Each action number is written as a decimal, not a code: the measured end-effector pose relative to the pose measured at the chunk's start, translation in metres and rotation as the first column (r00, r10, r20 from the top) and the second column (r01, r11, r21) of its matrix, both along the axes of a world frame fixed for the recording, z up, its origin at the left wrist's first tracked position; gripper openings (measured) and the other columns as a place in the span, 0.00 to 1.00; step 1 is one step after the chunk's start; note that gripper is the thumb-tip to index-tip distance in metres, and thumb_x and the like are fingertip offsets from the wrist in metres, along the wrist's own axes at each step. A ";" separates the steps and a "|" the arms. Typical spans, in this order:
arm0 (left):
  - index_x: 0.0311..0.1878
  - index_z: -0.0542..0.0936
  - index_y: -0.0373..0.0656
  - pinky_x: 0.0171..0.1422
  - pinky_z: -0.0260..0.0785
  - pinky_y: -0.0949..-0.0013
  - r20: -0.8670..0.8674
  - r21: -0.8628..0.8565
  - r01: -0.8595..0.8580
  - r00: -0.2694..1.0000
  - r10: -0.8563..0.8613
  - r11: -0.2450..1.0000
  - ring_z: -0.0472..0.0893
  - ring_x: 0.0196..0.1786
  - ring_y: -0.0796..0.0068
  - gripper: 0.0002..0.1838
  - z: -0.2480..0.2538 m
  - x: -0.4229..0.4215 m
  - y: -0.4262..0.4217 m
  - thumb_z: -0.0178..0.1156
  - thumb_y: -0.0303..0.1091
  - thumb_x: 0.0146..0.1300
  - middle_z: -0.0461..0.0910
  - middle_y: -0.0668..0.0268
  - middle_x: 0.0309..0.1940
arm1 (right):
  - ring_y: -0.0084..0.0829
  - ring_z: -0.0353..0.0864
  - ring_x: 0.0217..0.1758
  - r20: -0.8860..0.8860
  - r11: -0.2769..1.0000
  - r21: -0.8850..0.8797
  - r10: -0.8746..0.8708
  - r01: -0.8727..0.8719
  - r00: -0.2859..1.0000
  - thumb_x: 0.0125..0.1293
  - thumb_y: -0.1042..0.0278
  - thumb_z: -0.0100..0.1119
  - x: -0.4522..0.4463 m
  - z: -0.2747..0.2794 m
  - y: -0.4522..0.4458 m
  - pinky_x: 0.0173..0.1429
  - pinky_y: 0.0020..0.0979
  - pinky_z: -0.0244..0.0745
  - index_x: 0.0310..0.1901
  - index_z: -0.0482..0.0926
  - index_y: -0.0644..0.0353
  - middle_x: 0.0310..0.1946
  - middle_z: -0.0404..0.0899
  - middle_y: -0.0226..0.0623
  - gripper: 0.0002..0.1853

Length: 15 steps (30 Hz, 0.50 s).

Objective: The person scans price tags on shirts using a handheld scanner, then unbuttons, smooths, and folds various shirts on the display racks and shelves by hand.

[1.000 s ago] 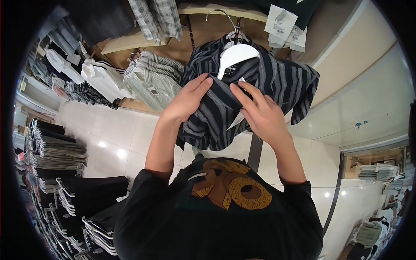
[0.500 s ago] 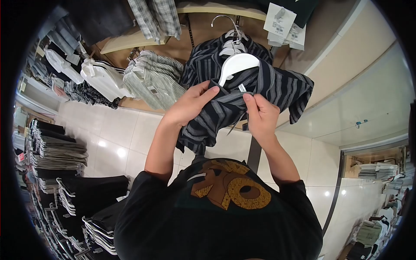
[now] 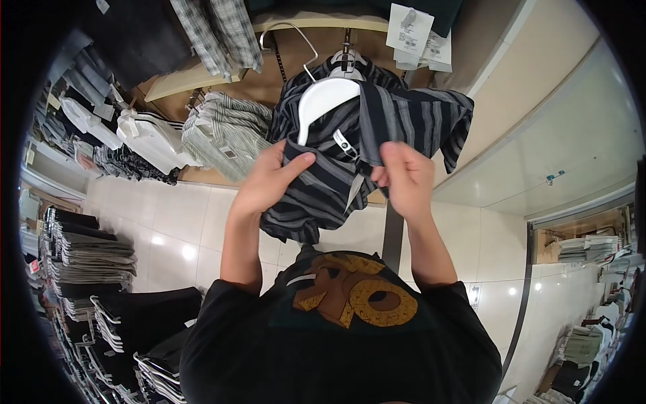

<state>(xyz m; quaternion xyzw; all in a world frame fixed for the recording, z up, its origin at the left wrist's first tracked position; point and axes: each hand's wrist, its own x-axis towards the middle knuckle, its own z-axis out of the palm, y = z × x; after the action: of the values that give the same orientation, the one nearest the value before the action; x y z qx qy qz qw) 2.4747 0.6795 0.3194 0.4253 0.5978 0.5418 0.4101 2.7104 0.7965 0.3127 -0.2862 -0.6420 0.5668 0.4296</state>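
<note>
Striped shirt [image 3: 420, 111] — navy-grey, neck open around white hanger [image 3: 328, 95]; left hand [image 3: 264, 183], right hand [image 3: 409, 182] — fingers pinched on collar [image 3: 372, 121].

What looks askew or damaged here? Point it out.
The white hanger is askew: it tilts inside the striped shirt, its metal hook apparently off any rail. The left hand and right hand spread the neckline, probably why. No damage shows.

hanger [image 3: 330, 99] in shirt [image 3: 405, 118] | rear garment [image 3: 288, 97] behind | clothes [image 3: 219, 138] left | panel [image 3: 528, 151] right
</note>
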 end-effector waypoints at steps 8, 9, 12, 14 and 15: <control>0.63 0.81 0.32 0.59 0.76 0.72 -0.249 0.178 0.111 0.966 -0.064 0.978 0.83 0.49 0.82 0.27 0.098 -0.058 -0.037 0.73 0.42 0.71 0.88 0.67 0.49 | 0.42 0.76 0.73 -0.152 0.914 0.329 -0.196 0.236 0.969 0.56 0.40 0.83 0.071 -0.018 0.100 0.74 0.37 0.73 0.76 0.64 0.71 0.71 0.74 0.51 0.57; 0.63 0.82 0.32 0.60 0.76 0.72 -0.177 0.246 0.135 0.980 -0.093 0.960 0.84 0.49 0.80 0.25 0.114 -0.052 -0.035 0.72 0.41 0.72 0.88 0.66 0.49 | 0.43 0.77 0.72 0.352 0.999 0.050 -0.003 -0.015 0.936 0.52 0.37 0.84 0.085 -0.045 0.112 0.75 0.35 0.73 0.75 0.66 0.72 0.70 0.76 0.53 0.60; 0.60 0.83 0.33 0.58 0.77 0.73 -0.080 0.372 -0.095 0.988 0.134 0.923 0.85 0.48 0.79 0.21 0.136 -0.050 -0.023 0.68 0.41 0.75 0.89 0.65 0.49 | 0.47 0.75 0.75 0.725 0.838 0.021 0.363 -0.545 0.586 0.52 0.42 0.86 0.013 -0.034 0.058 0.80 0.34 0.67 0.73 0.69 0.77 0.71 0.74 0.60 0.57; 0.57 0.83 0.34 0.55 0.77 0.74 0.009 0.419 -0.155 0.986 0.166 0.895 0.86 0.46 0.81 0.18 0.137 -0.080 -0.018 0.66 0.42 0.77 0.89 0.64 0.49 | 0.49 0.71 0.78 0.609 0.835 0.174 0.325 -0.522 0.723 0.54 0.43 0.85 0.010 -0.099 0.030 0.82 0.36 0.63 0.74 0.66 0.79 0.74 0.72 0.61 0.57; 0.58 0.83 0.34 0.54 0.76 0.74 -0.058 0.444 -0.163 0.976 0.210 0.881 0.84 0.45 0.82 0.20 0.135 -0.090 -0.020 0.66 0.43 0.78 0.89 0.66 0.47 | 0.49 0.69 0.79 0.585 0.818 0.083 0.423 -0.570 0.692 0.56 0.44 0.84 0.013 -0.110 0.021 0.84 0.37 0.60 0.75 0.65 0.79 0.75 0.71 0.61 0.57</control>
<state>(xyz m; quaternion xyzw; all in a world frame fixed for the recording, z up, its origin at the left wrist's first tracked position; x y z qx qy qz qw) 2.3849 0.6599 0.4549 0.4745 0.5202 0.6758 0.2182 2.7236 0.8172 0.2026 -0.1897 -0.8576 0.4690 0.0929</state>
